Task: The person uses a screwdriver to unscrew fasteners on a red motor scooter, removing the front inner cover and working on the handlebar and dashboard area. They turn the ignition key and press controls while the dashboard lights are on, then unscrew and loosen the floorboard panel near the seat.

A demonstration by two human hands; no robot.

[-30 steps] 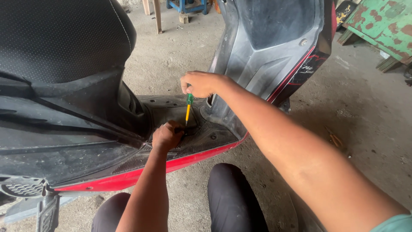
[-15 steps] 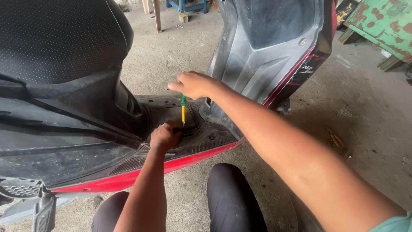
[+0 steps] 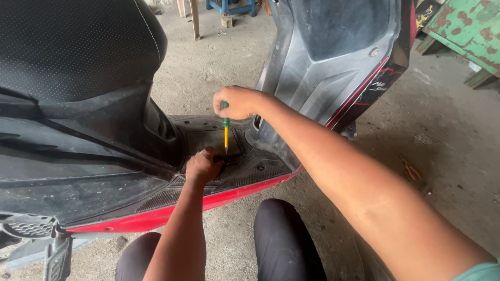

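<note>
Head view, right hand: the right hand [image 3: 238, 102] is closed in a fist over the top of a screwdriver's handle, the arm reaching in from the lower right.
Head view, screwdriver: the screwdriver [image 3: 225, 130] stands nearly upright, green at the handle and yellow lower down, its thin shaft pointing down at the scooter's footboard [image 3: 260, 169].
Head view, tip: the tip meets the footboard just beside the left hand's fingers; what it sits in is too small and dark to tell, perhaps a screw.
Head view, left hand: the left hand [image 3: 204, 165] rests on the footboard with fingers curled tight near the screwdriver's tip; whether they pinch something I cannot tell.
Head view, scooter: a black seat [image 3: 73, 47] fills the upper left, the grey front panel [image 3: 333, 57] rises on the upper right, and a red edge [image 3: 172, 211] runs along the footboard's near side.
Head view, person: dark-clad knees [image 3: 284, 239] show at the bottom, close to the red edge.
Head view, surroundings: a concrete floor [image 3: 448, 135], a worn green table [image 3: 463, 31] at the upper right, wooden legs [image 3: 194, 18] at the top.
</note>
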